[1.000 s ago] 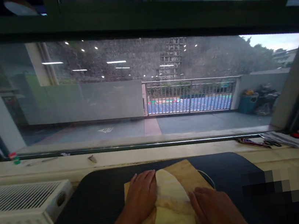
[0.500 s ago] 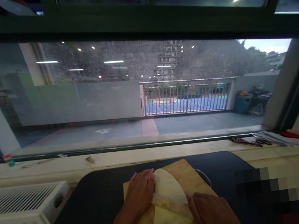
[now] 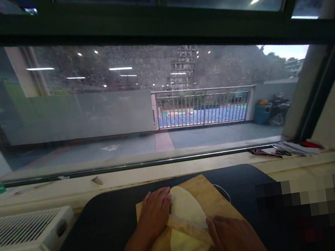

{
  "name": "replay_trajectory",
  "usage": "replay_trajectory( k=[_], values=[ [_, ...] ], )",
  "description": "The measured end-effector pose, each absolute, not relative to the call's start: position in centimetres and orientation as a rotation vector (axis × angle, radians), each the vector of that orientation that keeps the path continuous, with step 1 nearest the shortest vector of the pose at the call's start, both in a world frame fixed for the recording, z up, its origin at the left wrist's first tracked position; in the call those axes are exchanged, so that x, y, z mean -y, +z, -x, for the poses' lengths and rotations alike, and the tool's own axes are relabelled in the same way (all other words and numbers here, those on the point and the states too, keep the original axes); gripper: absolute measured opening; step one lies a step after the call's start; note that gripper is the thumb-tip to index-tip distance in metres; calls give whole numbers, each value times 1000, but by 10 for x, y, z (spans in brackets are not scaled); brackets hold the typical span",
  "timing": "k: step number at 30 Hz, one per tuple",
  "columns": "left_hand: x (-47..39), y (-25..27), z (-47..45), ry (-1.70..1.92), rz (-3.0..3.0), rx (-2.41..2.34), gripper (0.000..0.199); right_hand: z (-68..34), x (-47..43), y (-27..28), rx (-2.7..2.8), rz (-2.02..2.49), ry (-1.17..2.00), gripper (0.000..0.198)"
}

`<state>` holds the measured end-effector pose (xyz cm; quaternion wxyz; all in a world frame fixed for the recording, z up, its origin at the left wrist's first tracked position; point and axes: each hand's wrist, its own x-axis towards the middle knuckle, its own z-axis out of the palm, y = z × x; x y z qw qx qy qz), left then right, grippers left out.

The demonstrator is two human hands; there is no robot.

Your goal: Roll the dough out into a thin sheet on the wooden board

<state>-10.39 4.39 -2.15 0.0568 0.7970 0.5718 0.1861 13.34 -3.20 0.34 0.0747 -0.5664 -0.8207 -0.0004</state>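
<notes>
A pale, flat sheet of dough (image 3: 187,202) lies on a wooden board (image 3: 217,201). Across it at a slant runs a light rolling pin (image 3: 188,226), with dough showing above and below. My left hand (image 3: 156,208) covers the pin's left end, its fingers close together and pointing away from me beside the dough. At the other end, my right hand (image 3: 232,234) is curled on the pin, thumb along the dough's right edge. Both pin ends are hidden by my hands.
The board rests on a dark table (image 3: 102,217) below a wide window. A metal loop (image 3: 223,192) sticks out by the board's right edge. Scissors (image 3: 282,152) and papers (image 3: 298,149) lie on the windowsill (image 3: 161,171). A white radiator (image 3: 27,236) stands at left.
The view has shifted slightly, so the scene sits a little further left. Both hands keep their places on the rolling pin, which has barely moved over the dough.
</notes>
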Motion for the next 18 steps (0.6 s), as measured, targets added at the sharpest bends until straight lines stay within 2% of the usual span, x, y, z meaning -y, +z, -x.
replay_trajectory(
  k=[4,10,18],
  values=[
    [-44,-18,103,599,-2382,-1791,49,-131,36,-5,2431,1676,-116,45],
    [-36,-16,103,407,-2602,-1752,50,-133,41,-21,2365,1572,-379,25],
    [-8,-25,120,495,-2633,-1657,50,-128,50,-47,2209,1550,-362,14]
  ],
)
